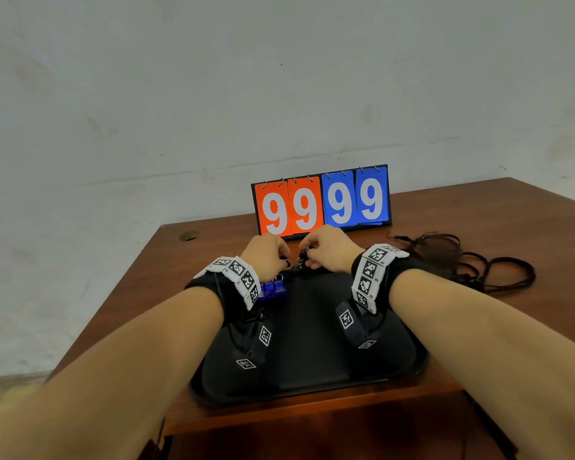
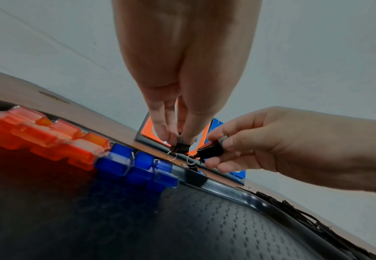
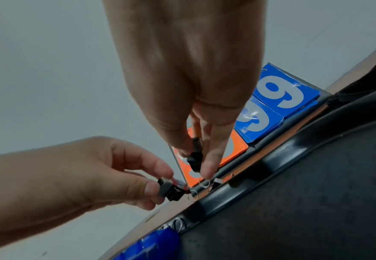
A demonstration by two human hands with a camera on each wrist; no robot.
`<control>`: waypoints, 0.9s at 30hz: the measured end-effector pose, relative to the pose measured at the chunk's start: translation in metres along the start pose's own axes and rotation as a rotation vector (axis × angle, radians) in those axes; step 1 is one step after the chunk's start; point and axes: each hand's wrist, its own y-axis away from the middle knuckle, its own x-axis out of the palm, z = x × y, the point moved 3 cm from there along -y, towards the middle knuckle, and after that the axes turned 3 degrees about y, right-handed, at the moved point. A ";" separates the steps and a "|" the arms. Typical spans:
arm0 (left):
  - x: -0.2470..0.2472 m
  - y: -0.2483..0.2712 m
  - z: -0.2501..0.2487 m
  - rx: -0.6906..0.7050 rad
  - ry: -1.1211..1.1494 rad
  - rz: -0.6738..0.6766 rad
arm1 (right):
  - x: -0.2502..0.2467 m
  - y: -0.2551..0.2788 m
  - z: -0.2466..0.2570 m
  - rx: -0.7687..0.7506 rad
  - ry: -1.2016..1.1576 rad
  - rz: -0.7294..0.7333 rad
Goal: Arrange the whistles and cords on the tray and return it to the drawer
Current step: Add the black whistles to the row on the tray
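Your left hand and right hand each pinch a black whistle, rings hanging down, just above the black tray's far rim, right of the blue whistles row.

A black tray is seen at lower centre, orange whistles and blue whistles lined along its far edge. Two black whistles are pinched above it; black cords are heaped at right.
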 end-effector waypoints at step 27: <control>0.010 0.021 -0.013 0.077 -0.061 0.071 | 0.008 0.028 0.009 -0.167 0.323 0.073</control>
